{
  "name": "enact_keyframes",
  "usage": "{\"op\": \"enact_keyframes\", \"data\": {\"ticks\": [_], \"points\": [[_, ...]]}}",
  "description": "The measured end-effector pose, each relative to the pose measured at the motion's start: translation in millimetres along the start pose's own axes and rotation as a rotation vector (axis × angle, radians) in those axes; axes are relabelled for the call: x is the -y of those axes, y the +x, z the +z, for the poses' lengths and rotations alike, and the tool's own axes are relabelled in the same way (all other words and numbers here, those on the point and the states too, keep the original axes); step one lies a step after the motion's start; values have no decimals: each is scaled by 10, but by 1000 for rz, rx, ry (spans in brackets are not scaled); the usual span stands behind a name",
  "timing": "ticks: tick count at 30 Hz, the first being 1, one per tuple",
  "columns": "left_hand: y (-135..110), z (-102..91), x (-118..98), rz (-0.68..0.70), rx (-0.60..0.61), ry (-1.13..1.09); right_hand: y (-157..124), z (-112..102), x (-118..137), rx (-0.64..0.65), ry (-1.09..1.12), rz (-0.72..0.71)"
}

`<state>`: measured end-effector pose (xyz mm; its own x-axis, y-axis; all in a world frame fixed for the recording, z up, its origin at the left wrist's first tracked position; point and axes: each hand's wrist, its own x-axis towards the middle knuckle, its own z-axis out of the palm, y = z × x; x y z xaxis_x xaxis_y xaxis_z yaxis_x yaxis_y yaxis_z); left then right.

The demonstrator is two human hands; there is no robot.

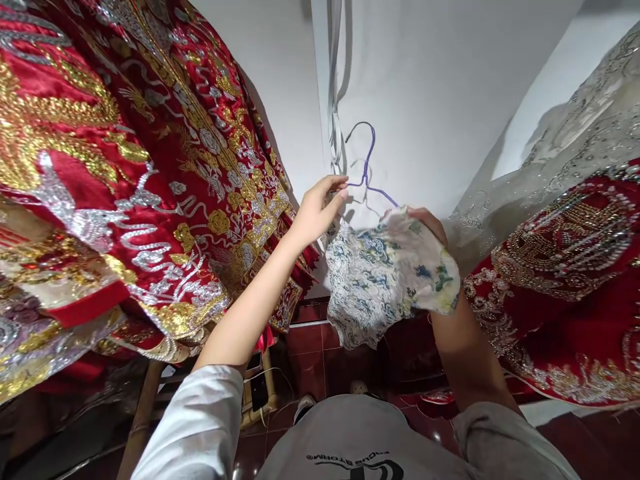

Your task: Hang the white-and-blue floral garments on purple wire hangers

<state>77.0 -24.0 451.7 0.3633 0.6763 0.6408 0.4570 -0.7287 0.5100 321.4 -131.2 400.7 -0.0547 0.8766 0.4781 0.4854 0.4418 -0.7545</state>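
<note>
A small floral blouse [373, 270], white and pale with blue, green and yellow print, hangs in front of me on a purple hanger [371, 157]. The hanger's hook points up, with the white wall behind it. My left hand [320, 210] is closed at the hanger's left arm, thumb and fingers pinching it by the blouse's shoulder. At the other shoulder, my right hand [429, 221] grips the blouse; the cloth covers most of that hand, and its fingertips are hidden. The hanger's right arm runs down into the neckline.
Red embroidered garments [200, 133] with gold and silver work crowd the left side. To the right hang a red beaded garment [560, 267] and a sheer sequined fabric [575, 147]. White straps [335, 80] dangle on the wall. Below are dark red floor tiles [306, 363] and a bamboo-like stand [270, 383].
</note>
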Motion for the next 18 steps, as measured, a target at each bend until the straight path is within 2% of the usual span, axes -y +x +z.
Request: {"op": "enact_keyframes", "data": {"ticks": [2, 3, 6, 9, 11, 13, 16, 18], "points": [[-68, 32, -154, -18, -1, 0, -110, 3, 27, 77, 238, 18], [-114, 49, -224, -30, 1, 13, -113, 34, 26, 177, 327, 64], [-241, 86, -380, -74, 56, 128, -9, 218, -6, 537, 379, 187], [-301, 34, -449, -158, 172, 239, 41, 391, -56, 687, 423, 101], [-311, -79, -470, -197, 285, 206, 8, 424, -105, 699, 477, 35], [-317, -238, -499, -199, 455, 99, -24, 411, -174, 646, 502, 0], [-341, -468, -595, -232, 720, -50, 27, 452, -291, 446, 428, -28], [-362, -561, -684, -282, 824, -67, 128, 593, -342, 330, 356, -110]]}}
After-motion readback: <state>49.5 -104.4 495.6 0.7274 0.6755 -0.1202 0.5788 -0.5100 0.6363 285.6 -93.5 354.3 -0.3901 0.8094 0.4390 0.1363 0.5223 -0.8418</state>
